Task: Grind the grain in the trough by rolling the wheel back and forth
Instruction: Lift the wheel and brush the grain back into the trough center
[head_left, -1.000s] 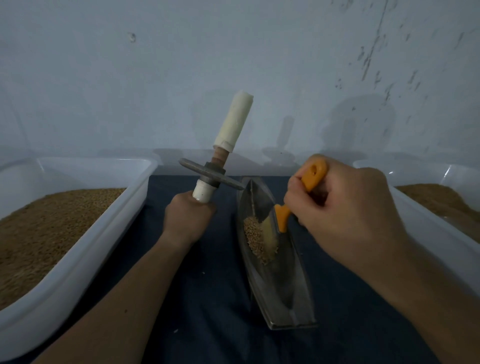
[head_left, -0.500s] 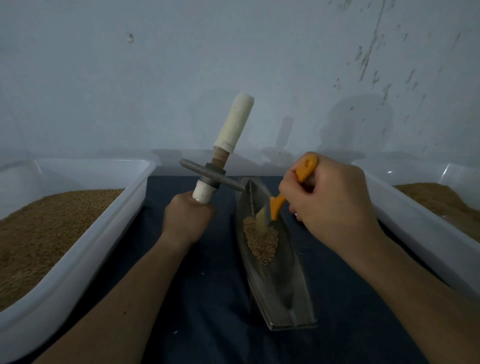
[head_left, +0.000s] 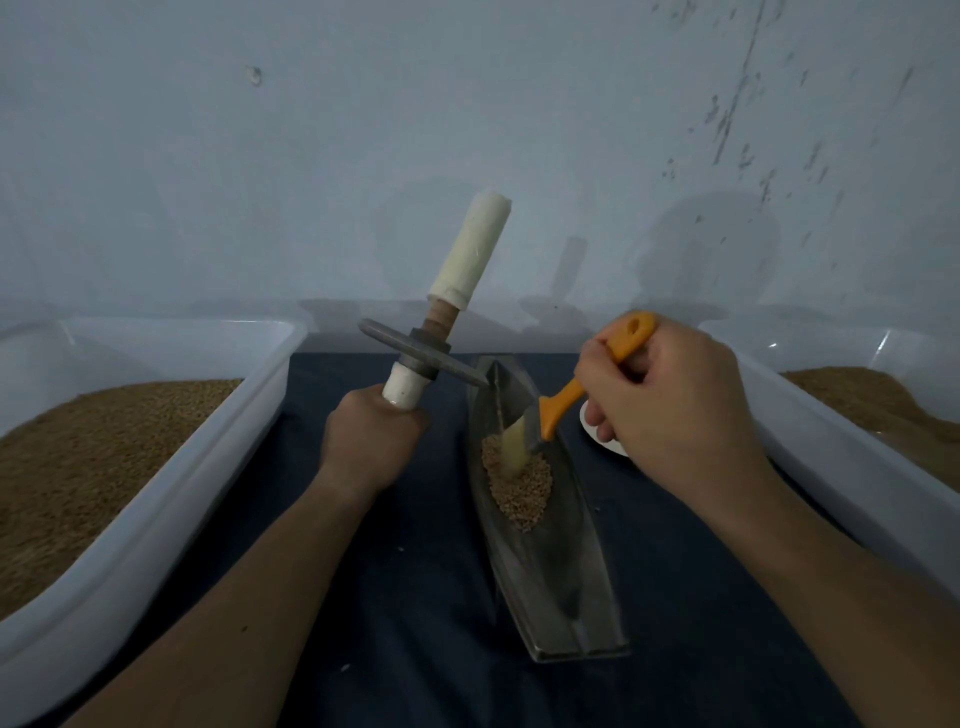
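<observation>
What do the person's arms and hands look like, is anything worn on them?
Both are bare. The left hand and right hand have no gloves, and no ring shows on either. The left forearm and right forearm carry no sleeve, watch or bracelet up to the picture's edge.

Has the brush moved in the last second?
Yes. The brush in the right hand has shifted left against the trough, its bristles now on the far end of the grain.

Blue cloth, metal trough, left tub, right tub, white dish
</observation>
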